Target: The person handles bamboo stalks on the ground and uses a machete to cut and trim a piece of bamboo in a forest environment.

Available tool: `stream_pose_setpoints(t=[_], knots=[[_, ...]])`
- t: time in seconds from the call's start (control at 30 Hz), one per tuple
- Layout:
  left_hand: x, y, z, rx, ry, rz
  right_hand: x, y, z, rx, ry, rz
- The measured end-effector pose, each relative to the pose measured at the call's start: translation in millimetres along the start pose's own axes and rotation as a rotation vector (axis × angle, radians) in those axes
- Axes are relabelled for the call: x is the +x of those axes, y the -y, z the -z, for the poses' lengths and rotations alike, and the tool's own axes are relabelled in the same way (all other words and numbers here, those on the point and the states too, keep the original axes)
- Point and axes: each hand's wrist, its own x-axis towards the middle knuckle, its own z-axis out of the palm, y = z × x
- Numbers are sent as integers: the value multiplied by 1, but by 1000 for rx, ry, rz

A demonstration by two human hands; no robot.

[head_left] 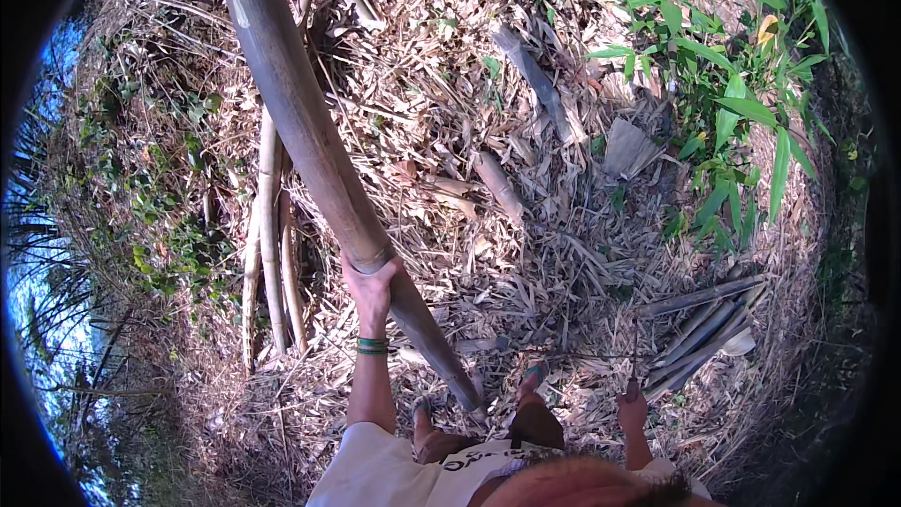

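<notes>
A long, thick bamboo pole [310, 131] slants from the upper left down toward my feet. My left hand [369, 289] is closed around it at a joint, with the wrist in green bands. The pole's lower end comes down close to my feet. Out to the right, my right hand [633, 410] is closed on the handle of what looks like a machete [635, 349]. Its narrow blade points away from me, seen nearly edge-on and well apart from the pole.
Split bamboo pieces [699, 333] lie in a pile ahead of my right hand. Several thin poles [269, 244] lie left of the thick one. Short bamboo chunks [497, 186] rest on dry leaf litter [563, 272]. Green leafy shoots [732, 122] grow at the upper right.
</notes>
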Motion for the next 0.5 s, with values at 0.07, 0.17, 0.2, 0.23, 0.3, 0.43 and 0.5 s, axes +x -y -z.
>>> stream_pose_setpoints(t=[0.07,0.17,0.2,0.23,0.3,0.43,0.5], knots=[[17,-60,44,70,0,-82,0,30,-1,231,174,-222],[38,-138,105,118,-70,-236,10,16,-32,12,75,31],[40,-163,122,149,-102,-230,16,10,-39,77,119,-36],[50,-175,158,160,-139,-323,19,8,-50,-10,32,117],[45,-218,191,189,-229,-353,16,8,-45,54,60,115],[9,-316,302,325,-449,-466,8,57,-53,339,420,-216],[14,-345,339,159,-418,-524,44,22,-68,146,391,-90]])
